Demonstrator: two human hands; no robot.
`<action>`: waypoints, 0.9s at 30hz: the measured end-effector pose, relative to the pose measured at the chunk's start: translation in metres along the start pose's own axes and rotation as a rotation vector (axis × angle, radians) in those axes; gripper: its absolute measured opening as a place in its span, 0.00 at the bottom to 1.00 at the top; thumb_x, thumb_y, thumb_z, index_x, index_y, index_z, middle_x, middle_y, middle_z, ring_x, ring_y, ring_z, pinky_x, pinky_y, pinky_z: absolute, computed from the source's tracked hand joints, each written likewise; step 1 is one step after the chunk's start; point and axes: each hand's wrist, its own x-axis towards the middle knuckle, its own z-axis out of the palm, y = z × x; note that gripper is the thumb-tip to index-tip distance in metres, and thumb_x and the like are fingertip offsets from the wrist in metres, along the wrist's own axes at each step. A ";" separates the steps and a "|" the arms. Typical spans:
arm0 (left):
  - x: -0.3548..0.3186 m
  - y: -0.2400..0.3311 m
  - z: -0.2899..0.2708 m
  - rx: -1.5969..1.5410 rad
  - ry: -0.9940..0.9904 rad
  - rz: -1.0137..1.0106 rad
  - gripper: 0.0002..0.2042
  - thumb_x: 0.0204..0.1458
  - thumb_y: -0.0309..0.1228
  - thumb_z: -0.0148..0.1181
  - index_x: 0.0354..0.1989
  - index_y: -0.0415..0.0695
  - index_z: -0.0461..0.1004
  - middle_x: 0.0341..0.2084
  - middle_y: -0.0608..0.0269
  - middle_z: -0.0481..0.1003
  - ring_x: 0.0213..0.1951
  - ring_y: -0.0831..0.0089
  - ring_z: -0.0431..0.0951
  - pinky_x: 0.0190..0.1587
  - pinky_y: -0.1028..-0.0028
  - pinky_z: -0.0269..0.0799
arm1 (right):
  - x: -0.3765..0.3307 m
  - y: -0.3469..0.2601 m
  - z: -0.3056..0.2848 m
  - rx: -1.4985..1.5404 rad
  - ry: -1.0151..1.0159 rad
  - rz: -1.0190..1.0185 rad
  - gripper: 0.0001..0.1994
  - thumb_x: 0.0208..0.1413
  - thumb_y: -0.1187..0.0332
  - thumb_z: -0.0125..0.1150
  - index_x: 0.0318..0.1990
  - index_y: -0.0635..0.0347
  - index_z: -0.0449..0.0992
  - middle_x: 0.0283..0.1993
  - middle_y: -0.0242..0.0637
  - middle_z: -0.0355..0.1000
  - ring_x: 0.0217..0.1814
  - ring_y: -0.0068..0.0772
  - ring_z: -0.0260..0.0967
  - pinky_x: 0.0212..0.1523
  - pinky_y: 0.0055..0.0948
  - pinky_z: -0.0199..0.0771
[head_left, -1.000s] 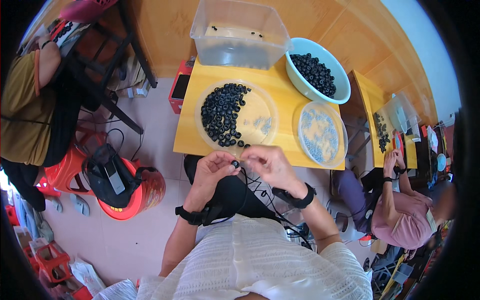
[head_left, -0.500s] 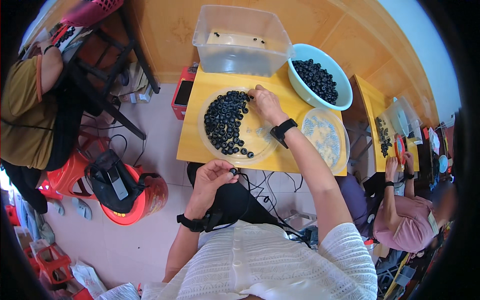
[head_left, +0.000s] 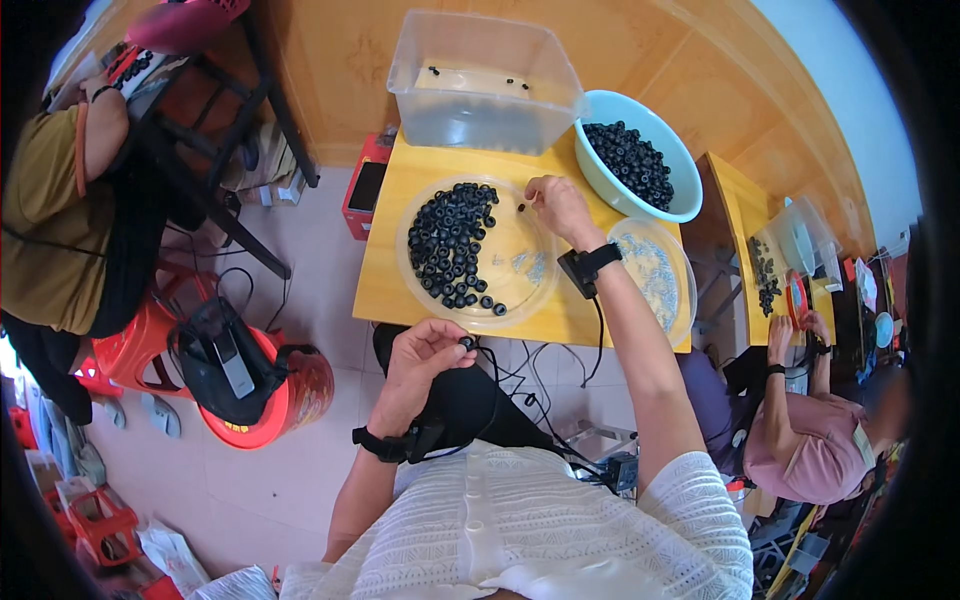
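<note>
My left hand (head_left: pixel 425 360) is closed in front of the table's near edge. Between its thumb and forefinger it pinches a small black ring-shaped piece (head_left: pixel 467 343). Over the right rim of a round clear tray (head_left: pixel 525 300), my right hand (head_left: pixel 562 208) has its fingers drawn together, with a small black piece (head_left: pixel 521 208) at the fingertips. A heap of black ring-shaped pieces (head_left: pixel 445 240) covers the tray's left half. Tiny silvery parts (head_left: pixel 528 265) lie in its right half. Another round clear tray (head_left: pixel 690 300), under my right wrist, holds many silvery parts.
A clear plastic bin (head_left: pixel 480 125) stands at the back of the yellow table (head_left: pixel 385 285). Right of it is a light-blue basin (head_left: pixel 690 205) full of black pieces. A red stool (head_left: pixel 290 400) carries a black bag (head_left: pixel 225 365). Cables hang below the table. Other people sit left and right.
My right hand has moved right, away from the heap, with a black piece now showing at its fingertips. The left hand keeps its pinch in the same place.
</note>
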 end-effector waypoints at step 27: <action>-0.011 0.012 0.014 -0.049 0.007 0.019 0.08 0.49 0.17 0.54 0.38 0.37 0.70 0.35 0.58 0.74 0.34 0.71 0.77 0.38 0.76 0.76 | -0.109 -0.068 -0.039 1.538 -0.089 0.438 0.07 0.51 0.75 0.57 0.38 0.64 0.73 0.30 0.31 0.71 0.29 0.19 0.70 0.33 0.22 0.74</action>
